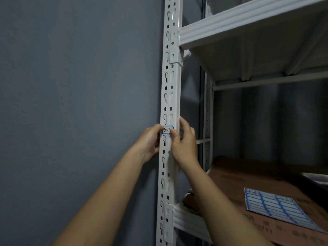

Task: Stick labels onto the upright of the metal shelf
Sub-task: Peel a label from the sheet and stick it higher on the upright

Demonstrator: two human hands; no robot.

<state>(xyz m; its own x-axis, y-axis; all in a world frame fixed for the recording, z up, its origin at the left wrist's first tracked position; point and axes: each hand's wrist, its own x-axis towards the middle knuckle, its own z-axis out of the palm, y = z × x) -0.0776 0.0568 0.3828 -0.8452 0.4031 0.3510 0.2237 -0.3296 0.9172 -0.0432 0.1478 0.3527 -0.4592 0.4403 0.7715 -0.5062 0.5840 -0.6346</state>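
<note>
Against the grey wall [79,86] stands the white metal shelf [248,29], and its front upright [171,96] runs from top to bottom, full of slots and holes. On the lower shelf board lies a brown cardboard box [248,185], and on this box rests a sheet of labels [276,208] with blue frames, well apart from the hands.

Both hands are raised to the upright at one height. The left hand [149,142] comes from the wall side and the right hand [184,144] from the shelf side. Between them sits one small label [167,129], blue-edged, with handwriting on it. Its long axis lies across the upright, not along it. The left fingers [158,128] pinch its left end, and the right thumb covers its right end, while the other right fingers curl around the corner of the upright. Both hands are equally near. I judge the label is being placed, and pressing it flat comes next.
</note>
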